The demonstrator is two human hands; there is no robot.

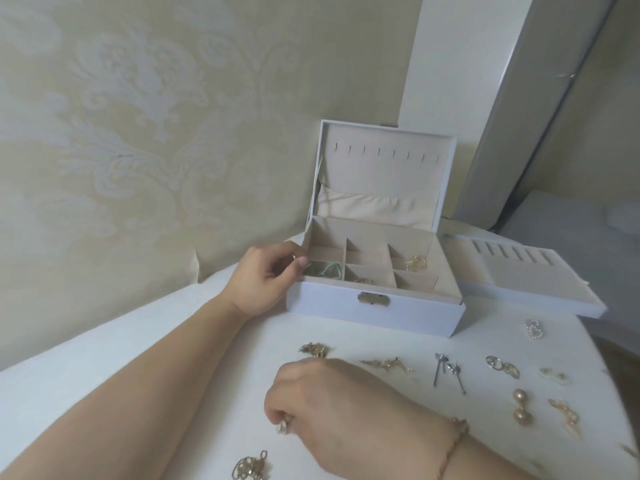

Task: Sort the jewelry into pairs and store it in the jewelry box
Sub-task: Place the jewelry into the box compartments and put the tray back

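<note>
A pale lilac jewelry box stands open on the white table, its lid upright. Its beige compartments hold a green piece, a gold piece and another gold piece. My left hand grips the box's left wall, thumb at the rim. My right hand lies low on the table and pinches a small pearl-and-gold earring. Pairs lie in a row on the table: gold earrings, gold leaf pieces, silver drop earrings, gold ball earrings.
The box's removed tray lies to the right of the box. More jewelry lies at the right: pearl hoops, silver-gold hoops, pale green studs, gold chain earrings. A gold chain piece lies near the front edge. A wall stands close behind.
</note>
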